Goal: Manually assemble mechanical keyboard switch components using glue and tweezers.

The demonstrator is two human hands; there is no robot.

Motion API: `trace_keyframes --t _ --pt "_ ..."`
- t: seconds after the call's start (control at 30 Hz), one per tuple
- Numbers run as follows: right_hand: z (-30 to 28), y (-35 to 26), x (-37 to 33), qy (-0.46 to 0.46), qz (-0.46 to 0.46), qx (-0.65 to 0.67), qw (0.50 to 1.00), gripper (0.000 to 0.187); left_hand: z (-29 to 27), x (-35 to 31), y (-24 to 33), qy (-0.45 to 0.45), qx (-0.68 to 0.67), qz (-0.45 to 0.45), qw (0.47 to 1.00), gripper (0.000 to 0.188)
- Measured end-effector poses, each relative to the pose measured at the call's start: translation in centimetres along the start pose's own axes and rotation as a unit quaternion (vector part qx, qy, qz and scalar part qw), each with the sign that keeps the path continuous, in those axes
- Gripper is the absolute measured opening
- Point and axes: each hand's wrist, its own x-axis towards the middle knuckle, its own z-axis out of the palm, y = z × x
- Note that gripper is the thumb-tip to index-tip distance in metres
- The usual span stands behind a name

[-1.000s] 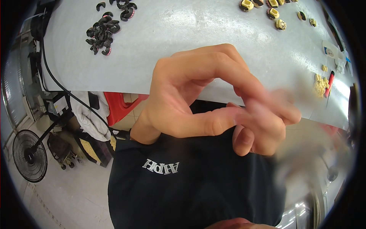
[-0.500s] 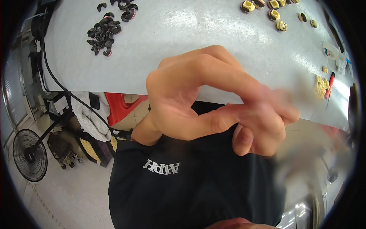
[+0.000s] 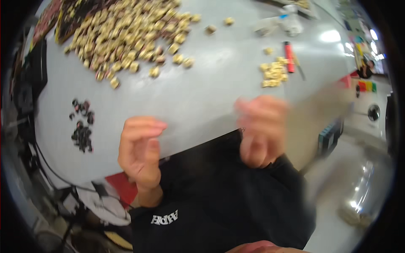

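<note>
My left hand [image 3: 141, 152] is raised above the near table edge. Its fingers are bent and stand apart from the thumb, and nothing shows between them. To its right, my right hand [image 3: 262, 133] hangs over the same edge, smeared by motion, so whether it holds anything is unclear. A small pile of black curved pieces [image 3: 81, 135] lies left of my left hand. Beyond my right hand sits a small heap of pale yellow pieces [image 3: 274, 72], with a slim red object [image 3: 289, 57] beside it.
A large pile of yellow and dark small pieces [image 3: 130, 36] covers the far left of the grey table [image 3: 202, 92]. Clear plastic bottles or bags [image 3: 291, 23] lie at the back right. A red stool [image 3: 122, 187] stands below the table at left.
My hands were close together, fingers touching, near the camera; now they are apart and lower. The view has shifted, bringing the large pile into sight.
</note>
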Motion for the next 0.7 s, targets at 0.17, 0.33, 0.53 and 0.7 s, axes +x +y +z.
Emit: trace_keyframes --t 0.17,0.33,0.53,0.7 --pt "-10.6 5.9 2.3 0.07 0.223 -0.374 0.898 0.024 0.9 0.3 0.9 -0.026 -0.004 -0.005 1.0 0.006" --pt "-14.9 9.7 -1.4 -0.014 0.251 -0.49 0.835 0.021 0.9 0.1 1.0 -0.03 0.06 -0.018 0.998 0.008" --pt "-15.5 9.7 0.1 -0.009 0.335 -0.331 0.882 0.011 0.9 -0.2 0.9 -0.035 0.082 0.003 0.996 0.008" --pt "-16.4 10.3 0.5 -0.033 0.299 -0.365 0.881 0.007 1.1 -0.2 0.6 -0.023 0.098 0.006 0.995 0.008"
